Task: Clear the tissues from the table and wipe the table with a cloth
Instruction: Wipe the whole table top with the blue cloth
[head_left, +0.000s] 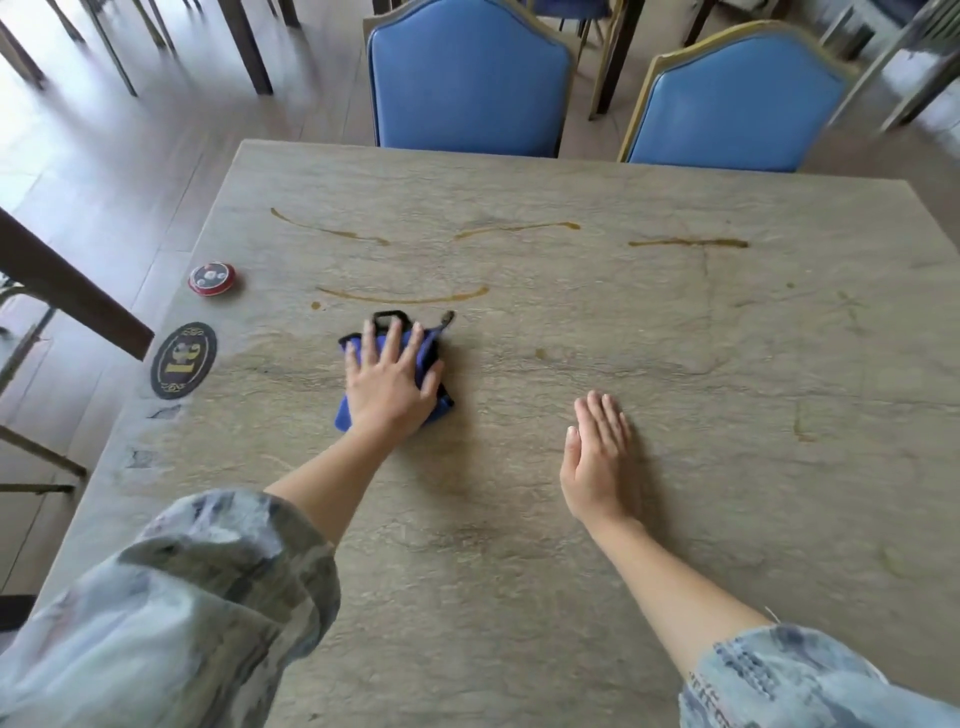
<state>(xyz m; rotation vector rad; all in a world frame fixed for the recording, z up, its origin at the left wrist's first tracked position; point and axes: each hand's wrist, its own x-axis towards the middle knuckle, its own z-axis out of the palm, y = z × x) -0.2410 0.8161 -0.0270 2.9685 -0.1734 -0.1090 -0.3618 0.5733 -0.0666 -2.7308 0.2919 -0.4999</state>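
My left hand (387, 379) lies flat, fingers spread, pressing a folded blue cloth (434, 358) with black trim onto the stone-patterned table (675, 467), left of centre. My right hand (597, 457) rests on its edge on the table to the right of the cloth, fingers straight and together, holding nothing. Brown liquid streaks cross the far half of the table: one curved streak (405, 299) just beyond the cloth, others at the far left (327, 228), far middle (519, 228) and far right (688, 242). No tissues are in view.
A red round call button (212, 278) and a black oval number plaque (183, 360) sit near the table's left edge. Two blue padded chairs (467, 78) (743, 104) stand at the far side. Another table's edge (67, 291) juts in at the left.
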